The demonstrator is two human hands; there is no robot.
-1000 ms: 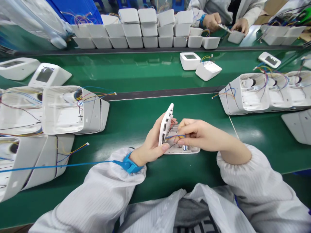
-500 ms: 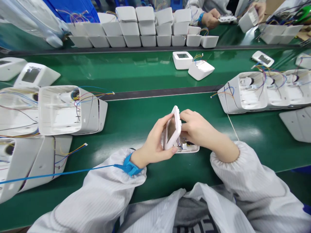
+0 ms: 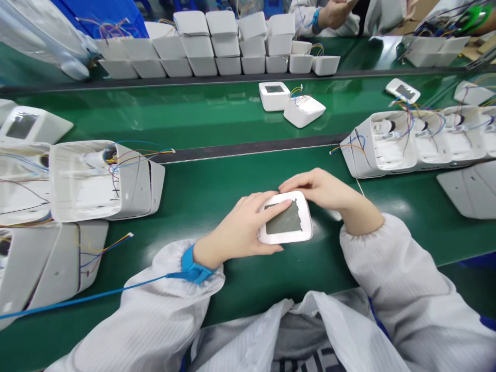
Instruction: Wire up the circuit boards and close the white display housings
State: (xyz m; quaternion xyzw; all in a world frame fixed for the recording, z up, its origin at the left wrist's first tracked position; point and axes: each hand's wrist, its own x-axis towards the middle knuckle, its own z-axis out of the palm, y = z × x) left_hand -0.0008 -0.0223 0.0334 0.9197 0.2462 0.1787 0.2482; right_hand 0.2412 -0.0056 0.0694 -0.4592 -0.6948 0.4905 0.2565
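A white display panel (image 3: 306,219) with rounded corners and a grey screen lies nearly flat over the green bench in front of me. My left hand (image 3: 248,227) grips it from the left, one finger stretched across the screen and the thumb by the near edge. At the panel's far right edge is my right hand (image 3: 321,191), its fingers stretched out and touching or very close to that edge. The panel's underside is hidden. A blue wrist strap (image 3: 196,266) with a cord circles my left wrist.
Open white housings (image 3: 87,181) with loose wires stand at left, and a row of similar housings (image 3: 391,144) at right. Two white units (image 3: 304,111) sit beyond the dark strip. Stacked white shells (image 3: 197,45) line the back, near another person's hand (image 3: 335,14).
The panel has gone from tilted upright to nearly flat, covering the wired part that showed beneath it. My right hand has moved to its far edge. The view has shifted slightly.
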